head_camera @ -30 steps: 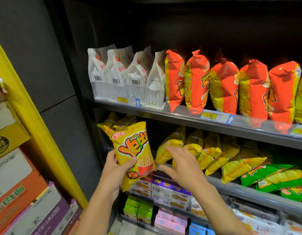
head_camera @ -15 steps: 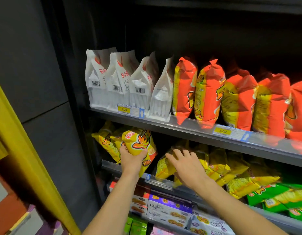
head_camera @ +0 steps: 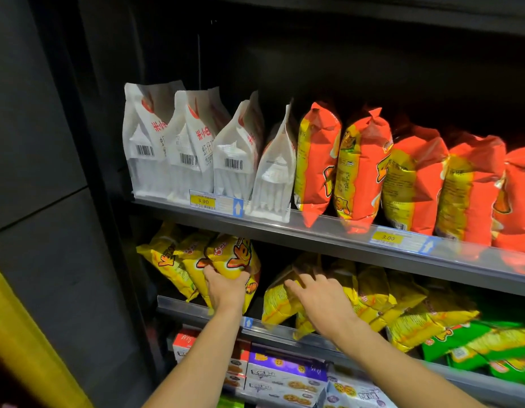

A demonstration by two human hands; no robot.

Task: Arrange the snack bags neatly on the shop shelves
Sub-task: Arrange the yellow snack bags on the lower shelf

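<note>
My left hand [head_camera: 226, 287] grips a yellow snack bag [head_camera: 236, 259] with red lettering and holds it upright on the middle shelf [head_camera: 285, 328], against two matching yellow bags [head_camera: 167, 260] at the shelf's left end. To the right, across a dark gap, my right hand [head_camera: 320, 301] lies flat with spread fingers on a leaning row of yellow bags [head_camera: 280, 298]. More yellow bags [head_camera: 402, 307] slump rightward along the same shelf.
The upper shelf [head_camera: 314, 228] holds white bags [head_camera: 179, 148] on the left and orange bags [head_camera: 364, 166] on the right. Green bags [head_camera: 491, 346] lie at the far right. Boxes of biscuits [head_camera: 285, 375] sit below. A dark wall and a yellow frame [head_camera: 25, 348] stand left.
My left hand has carried the yellow bag up and back into the middle shelf beside the other two. My right hand has moved onto the leaning yellow bags. The view has moved closer.
</note>
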